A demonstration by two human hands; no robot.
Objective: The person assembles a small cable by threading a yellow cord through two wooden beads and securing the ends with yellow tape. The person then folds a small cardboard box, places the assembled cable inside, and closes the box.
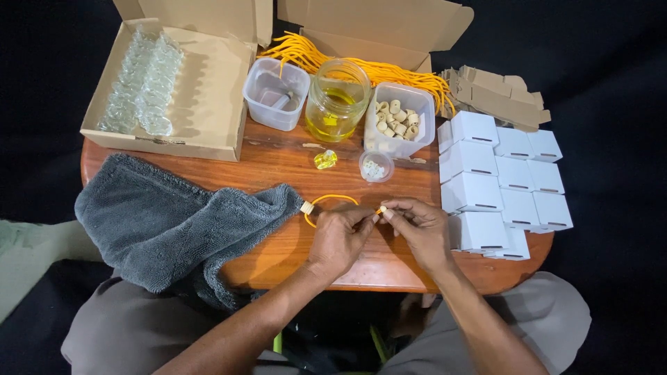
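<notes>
Near the table's front edge, I had the yellow cord (pixel 326 199) pinched by both left hand (pixel 338 237) and right hand (pixel 418 229); its bead (pixel 306 207) risked slipping off the loose end.

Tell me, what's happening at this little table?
A person seated at a round wooden table holds a yellow cord between both hands: the left hand grips its loop, and the right hand pinches one end. A small cork bead sits on the cord's other end. A grey towel, an oil jar, a tub of corks and white boxes lie around.
</notes>
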